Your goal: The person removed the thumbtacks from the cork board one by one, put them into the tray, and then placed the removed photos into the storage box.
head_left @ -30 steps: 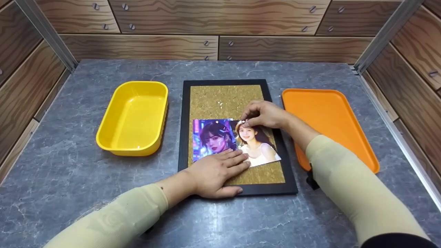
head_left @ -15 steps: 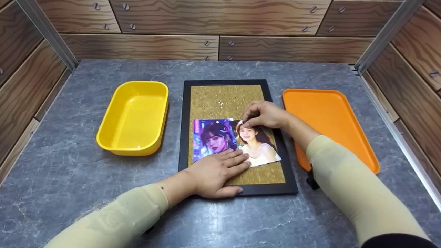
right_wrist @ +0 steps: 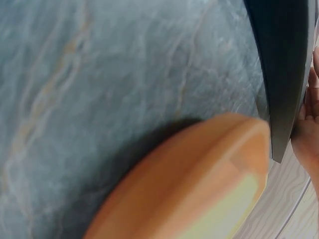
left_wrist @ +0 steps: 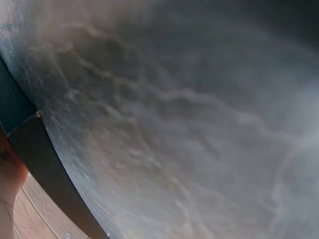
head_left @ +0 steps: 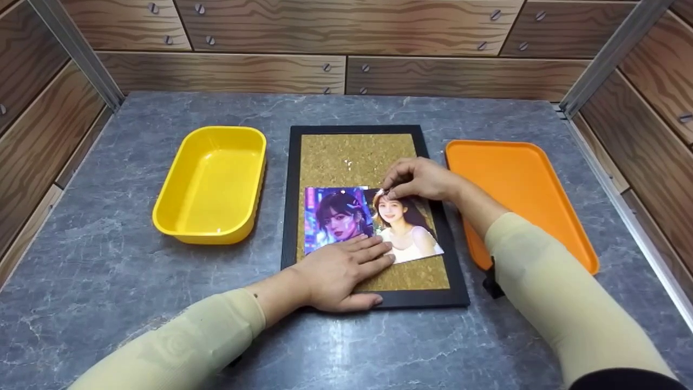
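A black-framed cork board [head_left: 373, 149] lies on the grey marbled table. Two portrait photos rest on its lower half: a purple-blue one [head_left: 325, 208] with a small white pushpin [head_left: 342, 192] near its top, and a photo of a person in white [head_left: 414, 241], slightly tilted and overlapping at its right. My left hand [head_left: 338, 276] lies flat with fingers spread, touching the lower parts of both photos; its thumb is on the frame. With curled fingers, my right hand [head_left: 419, 179] pinches what looks like a pushpin at the right photo's top edge, mostly hidden by the fingertips.
A deep yellow bin [head_left: 211, 189] stands left of the board. To the right lies a shallow orange tray [head_left: 503, 168], partly under the right forearm. Several tiny white bits [head_left: 347, 163] sit on the upper cork. Wood-patterned panels [head_left: 346, 27] enclose the table.
Both hands hold nearly the same place on the photos. The whole head view has shifted very slightly; the photos, board and containers have not moved on the table.
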`<state>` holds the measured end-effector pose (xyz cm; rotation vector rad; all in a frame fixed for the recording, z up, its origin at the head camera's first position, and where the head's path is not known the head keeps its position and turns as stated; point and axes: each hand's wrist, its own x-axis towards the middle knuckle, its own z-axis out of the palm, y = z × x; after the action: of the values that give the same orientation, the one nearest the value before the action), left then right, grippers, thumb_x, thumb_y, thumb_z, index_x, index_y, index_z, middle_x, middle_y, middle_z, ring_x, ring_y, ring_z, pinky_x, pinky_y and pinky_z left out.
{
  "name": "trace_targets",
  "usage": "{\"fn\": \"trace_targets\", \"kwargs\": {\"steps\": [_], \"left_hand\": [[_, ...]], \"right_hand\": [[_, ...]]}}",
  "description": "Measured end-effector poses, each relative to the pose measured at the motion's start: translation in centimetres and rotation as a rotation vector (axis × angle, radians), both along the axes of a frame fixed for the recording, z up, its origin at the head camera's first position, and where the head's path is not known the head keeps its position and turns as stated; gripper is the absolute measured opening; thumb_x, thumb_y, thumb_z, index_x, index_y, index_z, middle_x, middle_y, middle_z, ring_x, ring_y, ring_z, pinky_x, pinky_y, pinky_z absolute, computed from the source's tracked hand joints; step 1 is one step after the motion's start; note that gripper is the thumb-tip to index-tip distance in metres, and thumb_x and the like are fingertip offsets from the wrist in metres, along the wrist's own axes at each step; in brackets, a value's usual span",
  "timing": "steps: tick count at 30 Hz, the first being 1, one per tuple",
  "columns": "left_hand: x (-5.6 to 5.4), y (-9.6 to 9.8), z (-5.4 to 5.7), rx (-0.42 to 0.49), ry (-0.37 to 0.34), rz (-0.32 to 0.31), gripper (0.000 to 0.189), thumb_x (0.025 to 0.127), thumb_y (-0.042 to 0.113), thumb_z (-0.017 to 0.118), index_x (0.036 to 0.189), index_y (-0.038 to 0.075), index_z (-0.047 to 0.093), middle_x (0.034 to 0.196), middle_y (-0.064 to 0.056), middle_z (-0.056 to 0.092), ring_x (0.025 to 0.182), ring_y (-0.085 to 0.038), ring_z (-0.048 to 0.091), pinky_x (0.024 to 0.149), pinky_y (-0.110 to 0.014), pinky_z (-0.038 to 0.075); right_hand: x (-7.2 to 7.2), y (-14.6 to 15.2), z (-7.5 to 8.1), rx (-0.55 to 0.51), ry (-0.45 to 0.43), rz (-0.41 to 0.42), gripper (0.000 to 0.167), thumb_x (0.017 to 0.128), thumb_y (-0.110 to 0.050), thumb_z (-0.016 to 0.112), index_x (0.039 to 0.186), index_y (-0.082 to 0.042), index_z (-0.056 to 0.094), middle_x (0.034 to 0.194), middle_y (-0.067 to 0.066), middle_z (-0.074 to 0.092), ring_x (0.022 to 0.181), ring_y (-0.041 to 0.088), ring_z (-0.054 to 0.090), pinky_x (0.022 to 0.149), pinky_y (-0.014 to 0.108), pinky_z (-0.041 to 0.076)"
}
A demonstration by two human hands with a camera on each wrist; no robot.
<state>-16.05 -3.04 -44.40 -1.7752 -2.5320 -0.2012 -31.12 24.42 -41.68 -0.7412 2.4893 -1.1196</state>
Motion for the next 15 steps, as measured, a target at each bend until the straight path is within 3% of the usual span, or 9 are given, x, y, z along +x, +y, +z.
{"fn": "trace_targets", "kwargs": {"steps": [15], "left_hand": [[0.07,-0.08,0.2,0.0,-0.013,0.0,0.077,0.109,0.057,0.042,0.165,0.005,0.036,0.169,-0.016,0.036,0.158,-0.031,0.03,0.131,-0.04,0.019]], "right_hand": [[-0.25,0.07,-0.13,0.001,0.001,0.011,0.014,0.091,-0.011,0.085,0.104,-0.005,0.083,0.121,0.013,0.073,0.122,0.027,0.06,0.114,0.042,0.041]]}}
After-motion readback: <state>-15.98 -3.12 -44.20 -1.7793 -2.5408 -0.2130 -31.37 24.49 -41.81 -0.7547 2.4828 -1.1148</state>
